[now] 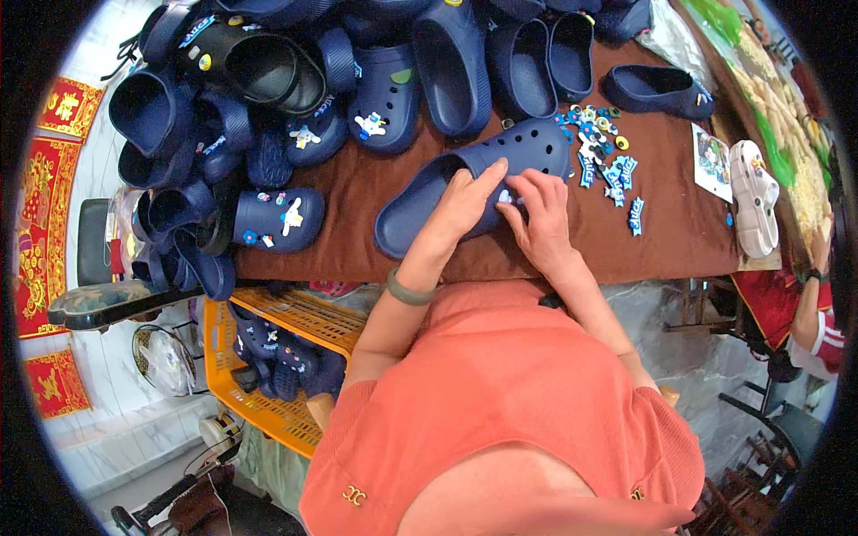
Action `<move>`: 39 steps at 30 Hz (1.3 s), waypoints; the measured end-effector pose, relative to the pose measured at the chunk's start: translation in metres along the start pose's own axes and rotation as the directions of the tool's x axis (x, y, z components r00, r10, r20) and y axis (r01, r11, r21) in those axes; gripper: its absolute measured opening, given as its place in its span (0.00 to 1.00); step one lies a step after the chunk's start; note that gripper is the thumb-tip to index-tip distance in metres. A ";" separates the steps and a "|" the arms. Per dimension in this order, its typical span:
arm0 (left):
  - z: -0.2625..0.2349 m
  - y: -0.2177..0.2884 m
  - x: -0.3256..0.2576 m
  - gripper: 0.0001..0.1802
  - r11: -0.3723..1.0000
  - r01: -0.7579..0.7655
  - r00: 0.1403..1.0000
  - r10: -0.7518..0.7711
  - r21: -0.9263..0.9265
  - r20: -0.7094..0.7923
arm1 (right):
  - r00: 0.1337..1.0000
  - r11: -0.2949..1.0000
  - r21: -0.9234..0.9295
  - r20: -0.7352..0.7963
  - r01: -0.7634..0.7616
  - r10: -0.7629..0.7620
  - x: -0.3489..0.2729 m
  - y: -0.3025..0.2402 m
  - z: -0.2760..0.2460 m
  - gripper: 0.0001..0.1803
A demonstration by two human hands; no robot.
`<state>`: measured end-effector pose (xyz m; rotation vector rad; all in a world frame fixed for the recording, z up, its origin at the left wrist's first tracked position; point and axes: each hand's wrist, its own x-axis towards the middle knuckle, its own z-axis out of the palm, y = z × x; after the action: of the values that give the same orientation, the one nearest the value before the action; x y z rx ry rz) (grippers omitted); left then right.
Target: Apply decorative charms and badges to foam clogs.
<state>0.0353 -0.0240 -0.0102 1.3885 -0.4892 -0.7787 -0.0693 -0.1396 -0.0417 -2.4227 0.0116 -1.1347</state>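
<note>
Head view: both hands on a navy clog (pixel 474 183) lying on the brown surface (pixel 357 192).
Left hand (pixel 465 207) grips its side; right hand (pixel 539 213) pinches a small charm (pixel 506 196) against it.

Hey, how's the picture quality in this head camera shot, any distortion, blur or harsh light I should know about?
Head view: strong fisheye bend, so the brown table edge curves and a black rim rings the frame; daylight is soft and even, no harsh glare; both hands, left hand and right hand, on the navy clog look sharp; the orange shirt at the bottom is close and soft; far corners smear.
</note>
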 end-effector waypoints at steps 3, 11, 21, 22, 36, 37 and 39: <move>-0.003 -0.013 0.008 0.18 0.994 0.016 1.000 -0.012 -0.110 0.029 | 0.998 0.998 0.001 -0.009 0.066 -0.066 -0.004 0.005 -0.001 0.21; -0.002 -0.010 0.010 0.18 0.988 0.084 0.997 -0.083 -0.128 0.009 | 1.000 0.989 0.149 0.008 -0.012 0.011 0.002 0.000 -0.006 0.17; 0.000 -0.007 0.011 0.22 0.993 0.018 0.999 -0.014 -0.115 0.035 | 0.998 0.997 0.040 0.006 0.059 -0.059 -0.002 -0.003 0.000 0.17; 0.002 -0.005 0.009 0.24 0.992 0.042 0.999 -0.039 -0.119 0.029 | 0.997 0.997 0.011 -0.009 0.082 -0.082 -0.002 -0.004 0.000 0.17; 0.001 0.000 0.013 0.23 0.974 0.130 0.991 -0.124 -0.186 0.048 | 0.936 0.939 -0.006 0.076 0.345 -0.344 -0.019 -0.014 -0.004 0.14; 0.002 0.002 0.012 0.23 0.968 0.160 0.987 -0.155 -0.192 0.038 | 0.920 0.926 -0.029 0.127 0.377 -0.371 -0.021 -0.018 -0.003 0.13; 0.004 0.000 0.012 0.24 0.966 0.136 0.990 -0.128 -0.218 0.054 | 0.964 0.965 0.069 0.071 0.253 -0.257 -0.015 -0.012 -0.002 0.14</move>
<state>0.0404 -0.0350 -0.0110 1.2088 -0.3313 -0.9415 -0.0831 -0.1264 -0.0465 -2.4649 -0.3648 -1.1269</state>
